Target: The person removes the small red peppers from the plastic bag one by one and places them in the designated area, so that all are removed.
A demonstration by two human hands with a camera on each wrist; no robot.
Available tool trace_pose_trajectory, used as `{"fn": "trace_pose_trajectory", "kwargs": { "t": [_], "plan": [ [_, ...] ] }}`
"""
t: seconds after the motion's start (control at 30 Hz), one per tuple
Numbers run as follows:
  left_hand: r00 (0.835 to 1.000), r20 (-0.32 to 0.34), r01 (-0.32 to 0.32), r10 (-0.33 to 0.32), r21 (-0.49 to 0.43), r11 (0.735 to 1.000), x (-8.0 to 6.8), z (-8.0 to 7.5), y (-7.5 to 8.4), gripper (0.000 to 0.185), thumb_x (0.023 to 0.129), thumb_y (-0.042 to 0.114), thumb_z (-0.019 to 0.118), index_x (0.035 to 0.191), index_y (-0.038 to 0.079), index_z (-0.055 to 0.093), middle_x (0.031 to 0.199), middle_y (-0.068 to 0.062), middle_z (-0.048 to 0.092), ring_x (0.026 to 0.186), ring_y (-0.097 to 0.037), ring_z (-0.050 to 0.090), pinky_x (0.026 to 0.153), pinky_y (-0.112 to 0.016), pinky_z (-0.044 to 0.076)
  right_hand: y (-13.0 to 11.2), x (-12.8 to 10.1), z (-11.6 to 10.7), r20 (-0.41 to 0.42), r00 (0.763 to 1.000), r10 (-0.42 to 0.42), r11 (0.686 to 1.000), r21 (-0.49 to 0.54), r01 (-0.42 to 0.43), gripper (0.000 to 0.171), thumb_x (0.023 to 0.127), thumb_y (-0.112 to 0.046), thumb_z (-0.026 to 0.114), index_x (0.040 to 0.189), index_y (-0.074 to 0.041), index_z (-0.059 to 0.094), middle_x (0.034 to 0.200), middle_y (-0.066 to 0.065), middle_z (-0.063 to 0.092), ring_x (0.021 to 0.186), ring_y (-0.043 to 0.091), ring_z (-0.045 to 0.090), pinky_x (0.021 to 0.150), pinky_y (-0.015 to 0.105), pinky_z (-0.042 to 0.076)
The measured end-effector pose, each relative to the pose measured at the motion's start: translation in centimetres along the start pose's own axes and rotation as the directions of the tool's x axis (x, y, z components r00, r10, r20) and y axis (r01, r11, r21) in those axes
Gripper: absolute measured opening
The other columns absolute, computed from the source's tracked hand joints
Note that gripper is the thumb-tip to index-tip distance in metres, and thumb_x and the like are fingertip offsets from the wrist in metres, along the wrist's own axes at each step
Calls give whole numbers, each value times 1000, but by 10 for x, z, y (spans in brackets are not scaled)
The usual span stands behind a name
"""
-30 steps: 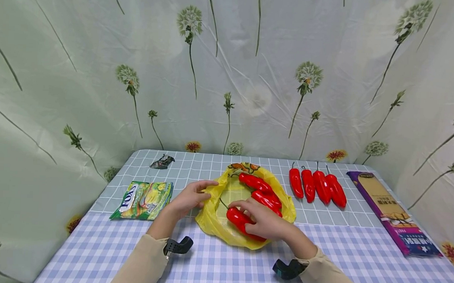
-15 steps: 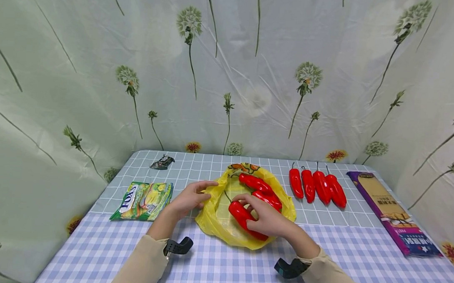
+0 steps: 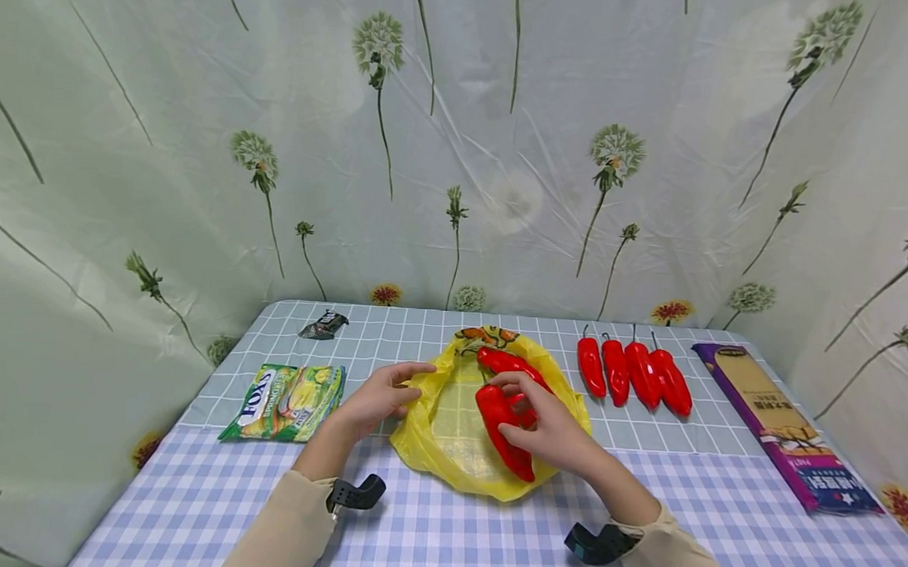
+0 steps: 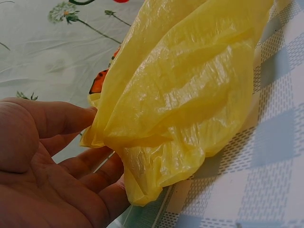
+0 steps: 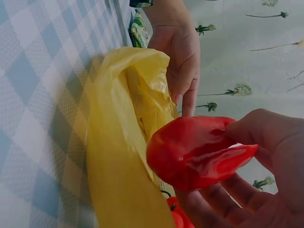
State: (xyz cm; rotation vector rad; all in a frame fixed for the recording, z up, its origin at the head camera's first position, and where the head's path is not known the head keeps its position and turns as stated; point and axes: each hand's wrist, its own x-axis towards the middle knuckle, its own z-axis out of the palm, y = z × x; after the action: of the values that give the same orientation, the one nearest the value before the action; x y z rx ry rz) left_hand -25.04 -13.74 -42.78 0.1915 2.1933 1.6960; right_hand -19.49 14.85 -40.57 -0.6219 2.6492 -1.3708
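Note:
A yellow plastic bag (image 3: 448, 450) lies open on the checked tablecloth. My left hand (image 3: 390, 391) pinches its left rim; in the left wrist view the thumb and fingers (image 4: 71, 118) meet the crumpled bag edge (image 4: 190, 95). My right hand (image 3: 542, 424) grips a red pepper (image 3: 503, 427) over the bag's middle, tilted with its stem end raised. In the right wrist view that pepper (image 5: 194, 152) sits between thumb and fingers above the bag (image 5: 123, 142). More red peppers (image 3: 507, 362) lie inside the bag, at the back.
Several red peppers (image 3: 634, 375) lie in a row right of the bag. A long purple box (image 3: 783, 424) is at the far right, a green FOX'S packet (image 3: 285, 400) at the left, a small dark wrapper (image 3: 323, 323) behind it. Flowered cloth walls the table.
My right hand has raised the pepper from the bag's front edge and carried it back and to the right, turning it steeper. The left hand has kept still on the rim.

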Motion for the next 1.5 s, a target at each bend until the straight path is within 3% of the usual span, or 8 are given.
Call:
{"fn": "trace_pose_trajectory", "kwargs": {
  "t": [0.63,1.0,1.3,1.5],
  "plan": [
    [1000,11,1,-1,-6,1000,1,-1,-2,44,98,5,54,140,15,57,148,-13,51,85,-14,54,65,-23,46,15,-19,-28,-157,988,11,999,42,-4,60,83,-16,79,135,-17,49,132,17,58,98,23,63,74,28,60],
    [1000,7,11,-11,-9,1000,4,1,-3,43,98,5,55,139,17,58,148,-12,51,87,-16,56,65,-24,46,22,-24,-44,-193,981,-1,997,69,15,59,84,-12,78,134,-10,48,137,18,54,84,20,61,70,21,58],
    [1000,15,3,-2,-10,1000,2,-1,-2,44,98,5,54,141,15,57,149,-13,51,84,-14,54,64,-23,46,31,-23,-63,-218,974,-55,998,-55,44,67,84,-14,77,143,-18,45,138,16,56,89,21,63,70,23,58],
    [1000,11,4,-4,-2,1000,1,-1,-2,44,98,6,54,141,15,57,148,-13,51,86,-14,55,64,-23,46,39,-22,-71,-217,975,-43,994,-108,20,59,87,-12,73,142,-16,49,137,16,55,109,37,63,77,36,61]
  ]
}}
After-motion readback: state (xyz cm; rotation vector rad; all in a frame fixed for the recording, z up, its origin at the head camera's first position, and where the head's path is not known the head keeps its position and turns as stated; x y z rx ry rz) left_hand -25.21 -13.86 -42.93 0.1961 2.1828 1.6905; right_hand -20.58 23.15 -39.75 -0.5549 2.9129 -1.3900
